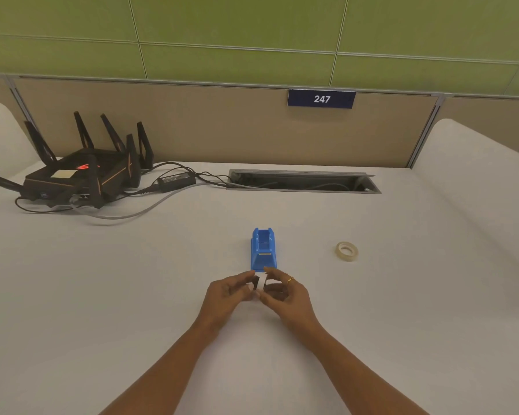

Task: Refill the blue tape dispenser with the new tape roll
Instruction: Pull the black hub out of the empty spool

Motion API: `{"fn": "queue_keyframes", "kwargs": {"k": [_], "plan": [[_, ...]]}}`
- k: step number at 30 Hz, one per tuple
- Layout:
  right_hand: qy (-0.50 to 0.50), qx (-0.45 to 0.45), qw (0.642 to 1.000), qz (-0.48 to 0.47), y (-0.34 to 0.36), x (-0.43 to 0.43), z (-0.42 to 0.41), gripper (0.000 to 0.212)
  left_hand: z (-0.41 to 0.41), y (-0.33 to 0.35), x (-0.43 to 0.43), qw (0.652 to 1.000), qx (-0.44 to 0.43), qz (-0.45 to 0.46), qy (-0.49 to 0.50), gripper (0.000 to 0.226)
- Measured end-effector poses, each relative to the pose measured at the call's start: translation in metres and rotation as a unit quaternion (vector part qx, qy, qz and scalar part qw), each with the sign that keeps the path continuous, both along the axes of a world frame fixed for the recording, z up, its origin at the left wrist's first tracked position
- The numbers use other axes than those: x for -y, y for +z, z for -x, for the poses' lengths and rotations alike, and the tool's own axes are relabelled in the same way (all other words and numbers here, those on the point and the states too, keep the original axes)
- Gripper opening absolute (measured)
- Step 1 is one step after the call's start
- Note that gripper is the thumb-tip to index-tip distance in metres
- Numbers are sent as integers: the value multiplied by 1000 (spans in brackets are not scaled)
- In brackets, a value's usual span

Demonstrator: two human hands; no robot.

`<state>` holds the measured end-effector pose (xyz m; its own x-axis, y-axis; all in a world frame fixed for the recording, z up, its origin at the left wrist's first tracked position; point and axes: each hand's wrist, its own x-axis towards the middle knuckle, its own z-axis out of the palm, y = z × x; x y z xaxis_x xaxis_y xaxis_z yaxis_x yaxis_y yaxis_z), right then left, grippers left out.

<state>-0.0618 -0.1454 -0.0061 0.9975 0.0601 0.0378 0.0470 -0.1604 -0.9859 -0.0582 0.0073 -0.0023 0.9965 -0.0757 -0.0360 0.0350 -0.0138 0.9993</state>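
The blue tape dispenser (263,249) stands on the white table in the middle, its roll bay showing no roll. Just in front of it, my left hand (231,292) and my right hand (285,295) meet. Between their fingertips they pinch a small white ring with a dark piece inside, the tape core (259,283). A ring sits on a finger of my right hand. The new tape roll (346,251), pale and translucent, lies flat on the table to the right of the dispenser, apart from both hands.
A black router (81,172) with several antennas, a power brick (176,178) and cables sit at the back left. An open cable slot (303,181) is cut into the table at the back. A beige partition with sign 247 (321,99) stands behind.
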Motion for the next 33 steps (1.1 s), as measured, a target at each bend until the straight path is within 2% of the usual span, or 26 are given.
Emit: {"fn": "queue_keyframes", "kwargs": {"k": [4,24,33], "plan": [[20,-9,1000,0,0,1,-1,39,2,2,2,1000,8,-2,0,30],[64,-31,997,1,-6,4,-7,42,0,1,-3,1000,8,-8,-7,30],[75,-37,996,-6,-1,5,-5,36,-2,0,-3,1000,3,-11,-2,28]]}}
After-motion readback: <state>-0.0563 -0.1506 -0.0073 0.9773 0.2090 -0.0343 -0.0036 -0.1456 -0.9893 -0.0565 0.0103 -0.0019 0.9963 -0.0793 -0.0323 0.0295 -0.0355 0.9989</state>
